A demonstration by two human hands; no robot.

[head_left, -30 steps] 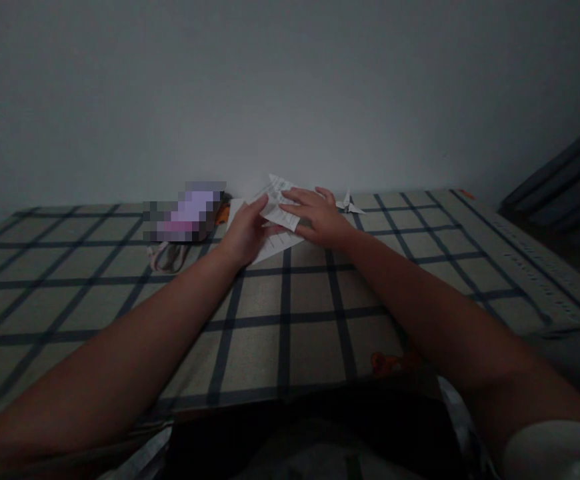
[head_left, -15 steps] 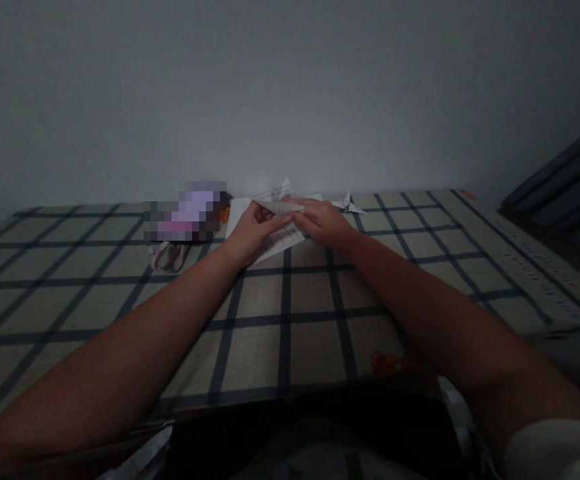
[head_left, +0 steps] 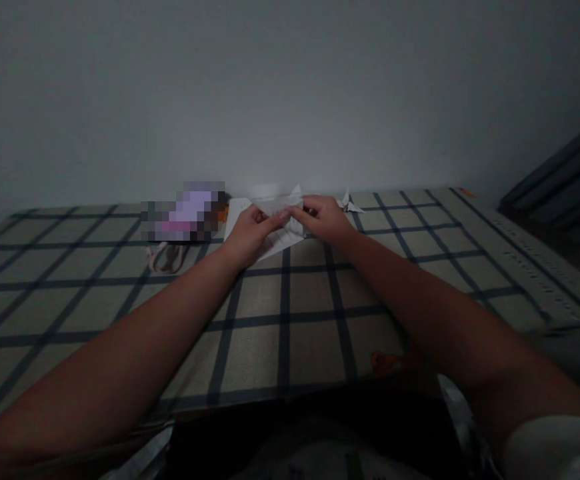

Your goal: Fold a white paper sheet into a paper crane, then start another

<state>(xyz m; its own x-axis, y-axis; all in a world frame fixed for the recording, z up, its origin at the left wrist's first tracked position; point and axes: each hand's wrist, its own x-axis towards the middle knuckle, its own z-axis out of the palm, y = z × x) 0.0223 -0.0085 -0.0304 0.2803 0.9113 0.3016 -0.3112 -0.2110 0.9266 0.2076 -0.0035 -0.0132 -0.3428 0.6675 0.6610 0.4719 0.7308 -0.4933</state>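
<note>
A folded piece of white paper (head_left: 276, 205) is pinched between my two hands near the back edge of the table. My left hand (head_left: 246, 235) grips its left side, fingers curled and thumb pressed along the front. On the right side, the thumb and fingers of my right hand (head_left: 329, 219) close on the same paper, and the thumbs nearly meet. Below the hands lies a flat white sheet (head_left: 276, 249) with faint lines. Just right of my right hand stands a small folded paper figure (head_left: 352, 203) with pointed tips, like a crane.
A checked cloth (head_left: 310, 287) covers the table, which meets a grey wall (head_left: 290, 93). To the left lies a pixelated purple-and-pink object (head_left: 193, 207) with a pale strap (head_left: 167, 259). Something orange (head_left: 390, 361) shows at the near edge. Dark folded fabric (head_left: 565, 173) is at far right.
The folded paper has turned in my hands, and its upper layer now stands higher and flatter towards me. My right fingers have shifted along its right edge. My left hand has barely moved.
</note>
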